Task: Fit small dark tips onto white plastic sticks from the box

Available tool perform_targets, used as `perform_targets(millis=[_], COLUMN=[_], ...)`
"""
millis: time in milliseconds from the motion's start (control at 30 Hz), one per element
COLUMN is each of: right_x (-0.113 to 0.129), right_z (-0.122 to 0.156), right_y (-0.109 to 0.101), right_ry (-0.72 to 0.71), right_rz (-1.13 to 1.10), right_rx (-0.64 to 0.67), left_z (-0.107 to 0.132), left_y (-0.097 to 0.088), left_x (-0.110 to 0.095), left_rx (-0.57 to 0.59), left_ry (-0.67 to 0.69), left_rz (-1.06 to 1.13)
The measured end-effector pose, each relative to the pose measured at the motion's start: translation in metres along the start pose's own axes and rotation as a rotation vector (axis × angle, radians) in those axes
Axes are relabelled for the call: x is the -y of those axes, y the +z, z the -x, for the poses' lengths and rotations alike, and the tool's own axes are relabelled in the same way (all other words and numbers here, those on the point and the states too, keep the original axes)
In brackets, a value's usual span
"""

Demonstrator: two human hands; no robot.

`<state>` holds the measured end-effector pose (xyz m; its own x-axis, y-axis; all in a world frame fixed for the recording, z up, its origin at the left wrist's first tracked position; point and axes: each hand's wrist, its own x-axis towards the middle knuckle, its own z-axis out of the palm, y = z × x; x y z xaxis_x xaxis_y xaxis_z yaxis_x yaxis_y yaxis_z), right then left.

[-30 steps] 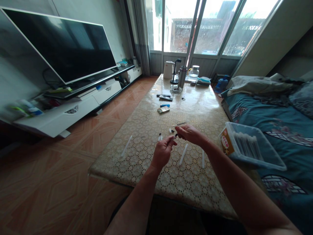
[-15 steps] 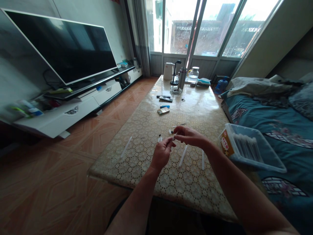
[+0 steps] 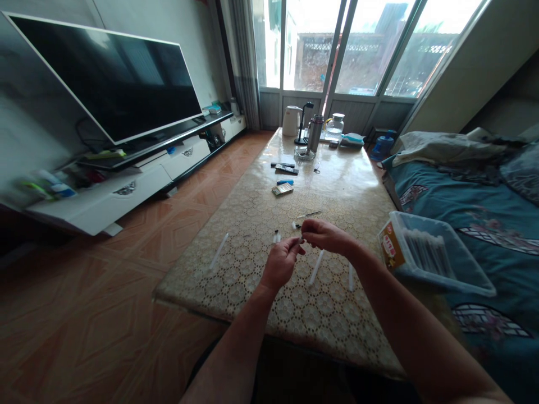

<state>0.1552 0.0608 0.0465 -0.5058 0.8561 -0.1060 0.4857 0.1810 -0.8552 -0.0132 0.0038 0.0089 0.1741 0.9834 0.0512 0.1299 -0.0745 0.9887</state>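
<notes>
Above the patterned tablecloth, my left hand (image 3: 281, 261) is closed in a pinch, its fingertips meeting those of my right hand (image 3: 324, 235). My right hand is closed too, fingers bent. Something small seems to be between the fingertips, too small and covered to name. A slim whitish tube (image 3: 219, 251) lies to the left; another tube (image 3: 315, 268) is below my right hand, and a third tube (image 3: 351, 277) partly shows beside my right forearm. Small white pieces with a dark tip (image 3: 277, 237) lie beyond my left hand. Just past my right fingers is a small white piece (image 3: 293, 225).
A thin stick (image 3: 310, 214), a small flat box (image 3: 282, 189) and a remote (image 3: 287, 169) lie farther up the table. Thermos (image 3: 315, 134), kettle (image 3: 291, 120) and glass jug (image 3: 336, 127) stand at the far end. A clear plastic bin (image 3: 471, 278) of tubes sits at right.
My right fingers have curled in more and moved slightly at the left fingertips. My left hand stays nearly in place. The whole view has shifted a little.
</notes>
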Motion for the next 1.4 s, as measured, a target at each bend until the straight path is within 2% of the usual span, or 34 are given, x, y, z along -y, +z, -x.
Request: perform_targets(millis=[133, 233, 400, 533, 633, 733, 833, 933, 1033, 1167, 1267, 1400], right_x=[-0.005, -0.012, -0.027, -0.029, -0.027, -0.029, -0.036, -0.043, -0.044, -0.036, -0.030, -0.029], right_z=[-0.003, -0.007, -0.011, -0.010, -0.009, -0.012, -0.020, -0.033, -0.046, -0.061, -0.069, -0.074], right_y=[0.008, 0.016, 0.033, 0.041, 0.038, 0.030, 0.028, 0.039, 0.060, 0.085, 0.093, 0.092], right_ry=[-0.016, -0.027, 0.071, 0.158, 0.179, 0.175, 0.252, 0.270, 0.226, 0.188, 0.201, 0.181], right_rz=[0.183, 0.195, -0.007, -0.237, -0.395, -0.476, -0.317, 0.056, 0.336, 0.462, 0.588, 0.656], right_rx=[-0.061, -0.092, -0.139, -0.116, -0.083, -0.189, -0.320, -0.307, -0.259, -0.230, -0.193, -0.205], left_z=[0.001, 0.002, 0.003, 0.005, 0.003, -0.004, -0.013, -0.019, -0.019, -0.016, -0.014, -0.012], left_y=[-0.002, -0.002, -0.002, 0.001, -0.001, -0.014, -0.035, -0.051, -0.055, -0.050, -0.048, -0.046], left_x=[0.004, 0.003, 0.005, 0.008, 0.008, 0.009, 0.009, 0.009, 0.010, 0.008, 0.005, 0.001], left_rx=[0.002, -0.023, -0.093, -0.112, -0.151, -0.340, -0.626, -0.743, -0.742, -0.684, -0.625, -0.566], left_ry=[0.007, 0.031, 0.072, 0.064, 0.011, -0.085, -0.166, -0.329, -0.433, -0.408, -0.416, -0.432], left_rz=[-0.028, -0.096, -0.303, -0.365, -0.278, 0.059, 0.533, 0.892, 1.031, 1.036, 1.028, 1.001])
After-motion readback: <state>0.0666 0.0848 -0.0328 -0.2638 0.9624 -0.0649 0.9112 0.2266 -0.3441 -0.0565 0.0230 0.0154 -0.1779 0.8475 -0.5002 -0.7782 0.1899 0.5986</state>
